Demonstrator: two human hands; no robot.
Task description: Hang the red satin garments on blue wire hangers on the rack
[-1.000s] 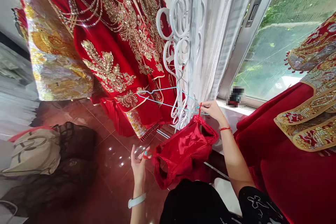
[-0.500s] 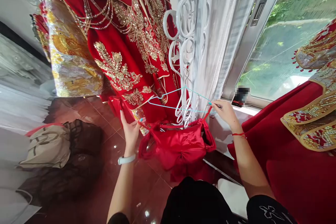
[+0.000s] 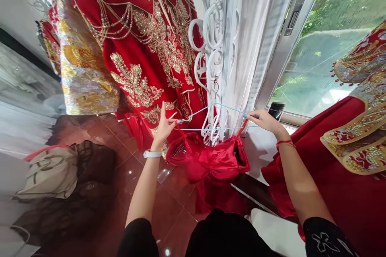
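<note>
A red satin dress (image 3: 215, 158) hangs by its thin straps below a light-blue wire hanger (image 3: 230, 108). The hanger's hook is up at the white scrollwork stand. My left hand (image 3: 165, 126) pinches the left strap between thumb and a finger at the hanger's left end, index finger stretched upward. At the other end, my right hand (image 3: 262, 121) is closed on the right strap and the hanger's corner. The dress's bodice sags between both hands, its left side turned so that the inside back shows.
A red jacket with gold embroidery (image 3: 135, 80) hangs behind the left hand. The white scrollwork stand (image 3: 212, 64) rises in the middle. On the window sill stands a phone (image 3: 276, 111). More red embroidered garments (image 3: 346, 148) hang at right. Bags (image 3: 52, 172) lie on the tiled floor.
My left hand has moved up and right with the left strap, to the hanger's left end. The dress's left side has risen and opened out. My right hand stays at the right end.
</note>
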